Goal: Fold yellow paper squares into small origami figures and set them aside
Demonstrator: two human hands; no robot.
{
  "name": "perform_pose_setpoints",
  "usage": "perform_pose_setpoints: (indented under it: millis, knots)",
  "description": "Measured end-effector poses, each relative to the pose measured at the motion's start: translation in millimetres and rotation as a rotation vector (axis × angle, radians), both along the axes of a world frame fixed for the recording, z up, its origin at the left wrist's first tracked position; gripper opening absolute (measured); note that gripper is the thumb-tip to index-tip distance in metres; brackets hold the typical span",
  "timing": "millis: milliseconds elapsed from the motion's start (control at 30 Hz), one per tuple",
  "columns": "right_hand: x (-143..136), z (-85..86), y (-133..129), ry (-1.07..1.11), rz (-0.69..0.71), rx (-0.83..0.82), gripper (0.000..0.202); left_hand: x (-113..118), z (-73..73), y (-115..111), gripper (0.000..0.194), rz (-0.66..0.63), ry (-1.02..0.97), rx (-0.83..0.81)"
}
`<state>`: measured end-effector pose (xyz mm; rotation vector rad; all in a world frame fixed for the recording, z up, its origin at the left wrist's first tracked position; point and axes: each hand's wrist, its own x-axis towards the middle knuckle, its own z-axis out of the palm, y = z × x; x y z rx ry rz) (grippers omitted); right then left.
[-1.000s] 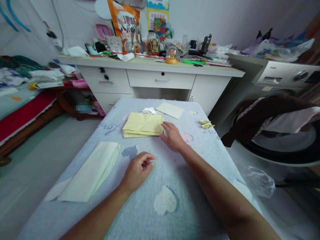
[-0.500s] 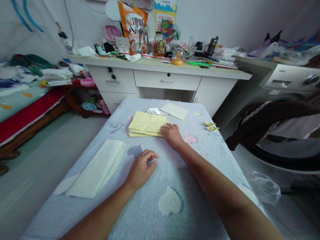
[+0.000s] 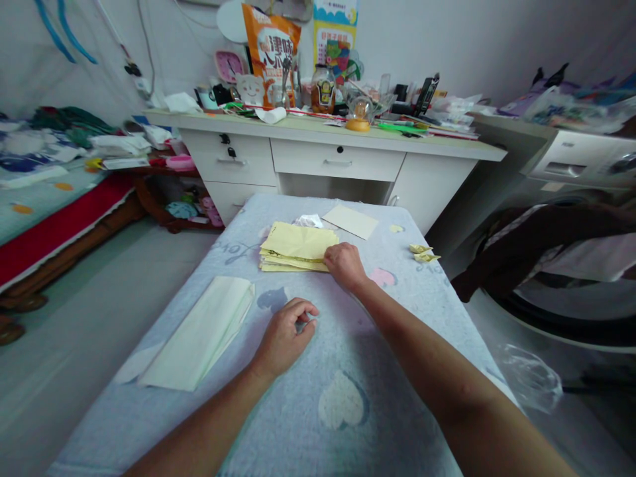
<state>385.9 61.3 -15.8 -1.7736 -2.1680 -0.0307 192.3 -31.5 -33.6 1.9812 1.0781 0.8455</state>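
A stack of yellow paper lies on the cloth-covered table, its upper sheets slightly raised at the front edge. My right hand is closed on the stack's right front corner, fingers pinching the paper. Nearer to me, my left hand rests on the cloth with thumb and fingers curved apart, holding nothing. To its left lies a folded pale green-white sheet. Behind the stack are a crumpled white piece and a flat cream card. Small folded yellow paper pieces sit at the right edge.
A white desk crowded with a jar, a snack bag and other items stands beyond the table. At right is a washing machine with dark clothing hanging from its door. A bed is on the left.
My right hand's fingers have curled from lying spread to pinching the stack's corner, and the upper sheets have lifted a little. My left hand keeps its pose. The view has shifted slightly.
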Motion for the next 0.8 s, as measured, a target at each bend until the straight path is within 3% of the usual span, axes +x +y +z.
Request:
perform_pose_setpoints:
  millis: [233,367,433,500,600,700,800]
  knots:
    - [1,18.9,-14,0.039,0.021,0.013,0.022,0,-1.5,-1,0.014,0.005,-0.008,-0.005]
    - [0,31.3,-47,0.047,0.04,0.107,0.014,2,-6.4,-3,0.054,0.144,-0.094,0.031]
    - [-1,31.2,-68,0.015,0.058,0.104,0.015,2,-7.5,-4,0.075,0.203,-0.127,0.079]
    - [-3,25.8,-88,-0.024,0.081,0.085,0.017,1,-7.9,-3,0.084,0.223,-0.106,0.116]
    - [-8,13.3,-112,-0.018,0.157,0.078,0.017,-2,-9.1,-1,0.074,0.218,0.003,0.188]
    - [-12,6.8,-129,0.067,0.286,0.083,0.016,-5,-12.0,2,0.042,0.168,0.109,0.28]
    - [-7,11.4,-138,0.175,0.36,0.048,0.023,-8,-13.3,4,0.018,0.127,0.143,0.322]
